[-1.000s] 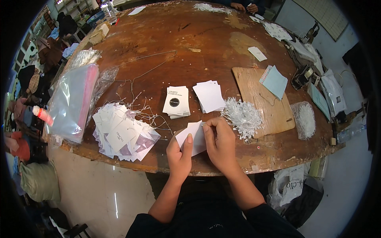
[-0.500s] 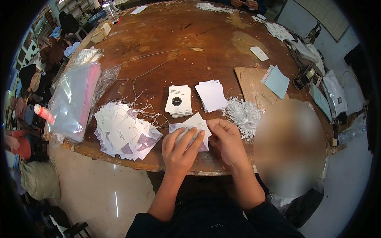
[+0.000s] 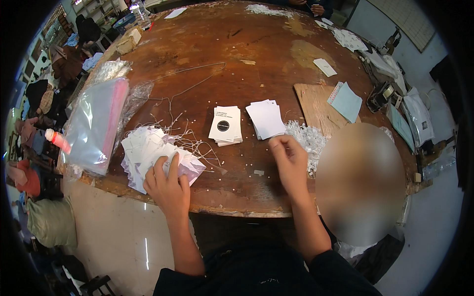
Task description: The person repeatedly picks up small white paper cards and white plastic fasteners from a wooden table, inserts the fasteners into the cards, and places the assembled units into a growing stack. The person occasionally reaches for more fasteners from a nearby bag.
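At the left, a red tube (image 3: 58,141) with a white cap lies by the clear plastic bags (image 3: 96,128) with a pink edge. Next comes the messy pile of white hang tags (image 3: 148,142), near the near edge of the wooden table (image 3: 237,190), with thin strings poking out at its right. I have the left hand (image 3: 170,188) on the near right part of that pile, its fingers a bit spread. I can't see if a tag is caught under them. I think this is the step of laying a tag on the pile.

Further right sits the printed card stack (image 3: 225,126) with a black circle, then the plain white card stack (image 3: 266,120). My right hand (image 3: 292,163) is at that stack's near edge, fingers curled, thumb and pointer close together. I can't tell if they pinch anything. The heap of white strings (image 3: 312,140) is just beside it.

I think the next move calls for lifting the left hand without dragging strings, and picking just one card.
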### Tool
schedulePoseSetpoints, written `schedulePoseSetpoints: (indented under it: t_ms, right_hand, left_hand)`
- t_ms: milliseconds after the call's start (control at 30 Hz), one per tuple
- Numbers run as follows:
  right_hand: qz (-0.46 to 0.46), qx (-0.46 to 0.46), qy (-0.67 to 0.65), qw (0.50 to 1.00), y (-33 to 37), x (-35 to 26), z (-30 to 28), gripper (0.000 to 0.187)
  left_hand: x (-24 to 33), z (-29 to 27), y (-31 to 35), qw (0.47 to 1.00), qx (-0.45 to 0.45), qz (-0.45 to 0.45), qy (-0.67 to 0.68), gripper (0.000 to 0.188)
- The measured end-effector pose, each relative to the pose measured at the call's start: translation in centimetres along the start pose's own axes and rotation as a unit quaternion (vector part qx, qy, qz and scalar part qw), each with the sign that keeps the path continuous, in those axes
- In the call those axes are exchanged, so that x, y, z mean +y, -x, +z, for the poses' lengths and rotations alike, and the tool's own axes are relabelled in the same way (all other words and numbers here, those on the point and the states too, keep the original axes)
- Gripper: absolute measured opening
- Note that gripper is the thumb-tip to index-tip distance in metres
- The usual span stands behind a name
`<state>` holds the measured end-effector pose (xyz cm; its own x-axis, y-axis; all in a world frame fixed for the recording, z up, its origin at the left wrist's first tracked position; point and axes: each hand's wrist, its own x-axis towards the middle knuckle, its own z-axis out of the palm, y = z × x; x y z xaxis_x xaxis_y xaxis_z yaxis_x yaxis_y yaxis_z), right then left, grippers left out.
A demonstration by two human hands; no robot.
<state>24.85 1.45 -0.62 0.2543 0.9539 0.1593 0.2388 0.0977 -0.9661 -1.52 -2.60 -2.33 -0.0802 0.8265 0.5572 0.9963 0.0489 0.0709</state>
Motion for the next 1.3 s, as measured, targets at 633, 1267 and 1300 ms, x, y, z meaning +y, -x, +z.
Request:
schedulePoseSetpoints:
  t_ms: [633,1267,1300]
  right_hand:
    - [-0.046,0.329,0.376,0.865,21.0,4.3,-22.3,0.027]
    - [0.326,0.245,0.461,0.788,26.9,33.3,-42.0,0.094]
    - [0.317,0.238,0.468,0.79,26.7,33.0,-41.8,0.096]
  left_hand:
    - [34.3,-3.5,8.0,0.654,-0.189,0.601,0.418,0.034]
    - [47.5,2.1,20.3,0.561,-0.305,0.685,0.35,0.033]
    - [47.5,2.4,20.7,0.56,-0.311,0.683,0.351,0.033]
